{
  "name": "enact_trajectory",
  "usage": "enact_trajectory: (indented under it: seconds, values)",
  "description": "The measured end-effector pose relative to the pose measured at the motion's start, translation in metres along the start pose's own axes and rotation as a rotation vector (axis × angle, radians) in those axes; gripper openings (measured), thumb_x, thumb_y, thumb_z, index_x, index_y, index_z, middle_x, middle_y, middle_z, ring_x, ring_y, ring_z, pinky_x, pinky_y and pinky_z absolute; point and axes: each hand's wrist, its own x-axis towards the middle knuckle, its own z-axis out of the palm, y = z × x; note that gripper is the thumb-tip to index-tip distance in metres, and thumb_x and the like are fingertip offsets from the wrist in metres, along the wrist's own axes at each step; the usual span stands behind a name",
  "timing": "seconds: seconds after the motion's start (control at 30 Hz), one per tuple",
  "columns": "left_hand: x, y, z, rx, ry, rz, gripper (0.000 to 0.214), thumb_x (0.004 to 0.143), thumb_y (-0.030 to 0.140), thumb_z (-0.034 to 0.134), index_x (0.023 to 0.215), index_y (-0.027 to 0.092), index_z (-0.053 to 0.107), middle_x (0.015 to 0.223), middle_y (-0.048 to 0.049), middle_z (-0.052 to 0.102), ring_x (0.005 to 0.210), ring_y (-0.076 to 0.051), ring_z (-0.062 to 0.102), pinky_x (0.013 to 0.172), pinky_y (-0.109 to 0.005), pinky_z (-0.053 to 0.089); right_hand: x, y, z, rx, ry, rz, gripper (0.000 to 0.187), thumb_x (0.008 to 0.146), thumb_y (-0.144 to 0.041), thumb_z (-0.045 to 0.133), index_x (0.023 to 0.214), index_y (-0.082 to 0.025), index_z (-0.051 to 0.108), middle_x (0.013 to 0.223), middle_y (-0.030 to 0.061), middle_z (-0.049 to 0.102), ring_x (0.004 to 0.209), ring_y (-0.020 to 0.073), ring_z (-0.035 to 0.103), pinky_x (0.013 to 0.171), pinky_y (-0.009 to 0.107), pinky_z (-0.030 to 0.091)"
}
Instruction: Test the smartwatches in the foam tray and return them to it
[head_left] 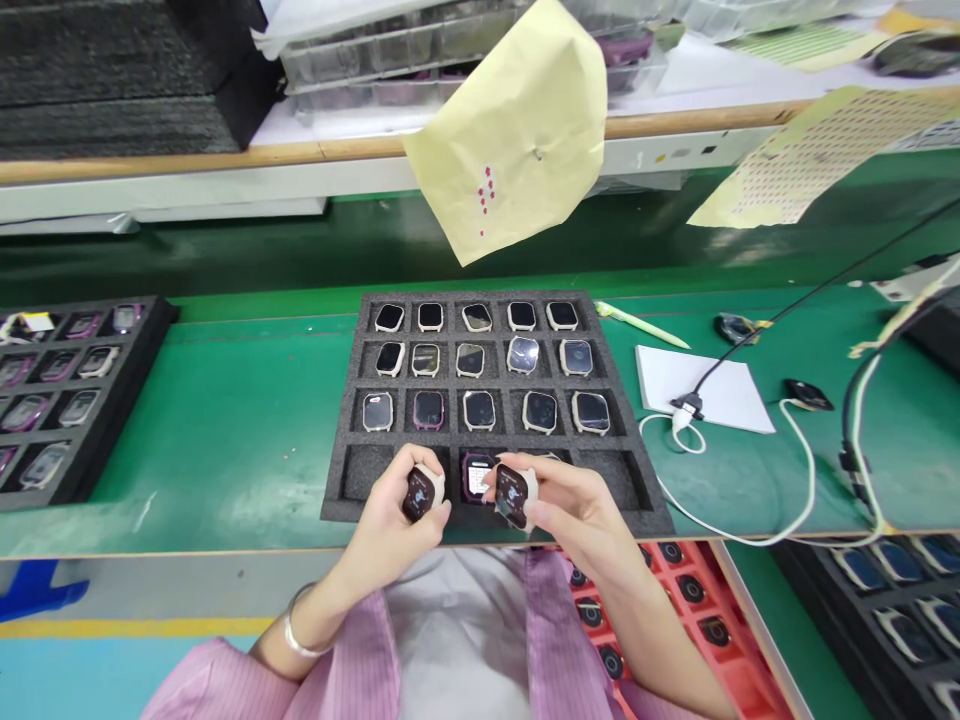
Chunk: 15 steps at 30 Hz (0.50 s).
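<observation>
Pink sleeves (210, 680) nearest us; our left hand (391, 525), fingers pinching one watch (420, 494); our right hand (583, 508), fingers pinching a second watch (513, 494); foam tray (349, 412) beneath.

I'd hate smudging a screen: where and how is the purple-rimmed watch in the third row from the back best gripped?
Probably grip the purple-rimmed watch by opposite sides of its rim, coming from straight above. It lies screen up in a pocket of the dark foam tray, whose walls would hinder a sideways approach; holding the rim spares the screen.
</observation>
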Motion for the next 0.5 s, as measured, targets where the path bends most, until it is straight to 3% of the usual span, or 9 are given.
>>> enact_trajectory:
  seconds: [0.5]
  values:
    - [0.0001, -0.0021, -0.0015, 0.02, -0.005, 0.031, 0.021, 0.08, 0.013, 0.057, 0.094, 0.021, 0.044, 0.067, 0.0069, 0.044, 0.046, -0.006, 0.039, 0.044, -0.018, 0.033, -0.0024, -0.0004, -0.0021, -0.032, 0.044, 0.013, 0.035, 0.077, -0.031, 0.08, 0.11, -0.024, 0.073, 0.094, 0.0077, 0.075, 0.082, 0.0246, 0.07, 0.074, 0.034, 0.058]
